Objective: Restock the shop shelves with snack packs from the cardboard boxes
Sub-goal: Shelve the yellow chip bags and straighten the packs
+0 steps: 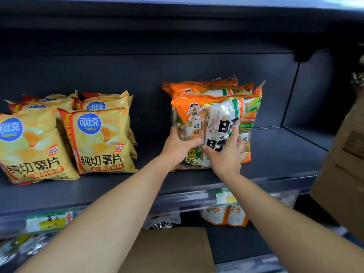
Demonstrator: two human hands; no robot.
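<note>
I have both hands on the front pack of the orange-and-white plastic rice cracker packs (214, 123), and that stack is my landmark for everything else. My left hand (178, 148) wraps the pack's lower left edge, fingers curled round the side and thumb laid across the face. My right hand (226, 154) lies flat on the lower front, fingers spread and pressing the printed film; it pinches nothing that I can see.

The pack stands upright with its long axis vertical, leaning back on the others of its kind behind it. It lies straight ahead of both grips, a little above them, with the left hand on its side and the right on its face. I judge the next move is a push rearward and a squaring-up, so both hands matter equally.

The stack sits on the dark grey metal shelf (275, 154). Well to the left of it stand the yellow potato chip bags (102, 138). To its right the shelf is bare up to a brown cardboard box (346, 164) at the edge of view. Below it, under the shelf lip, lies another cardboard box flap (173, 251).
</note>
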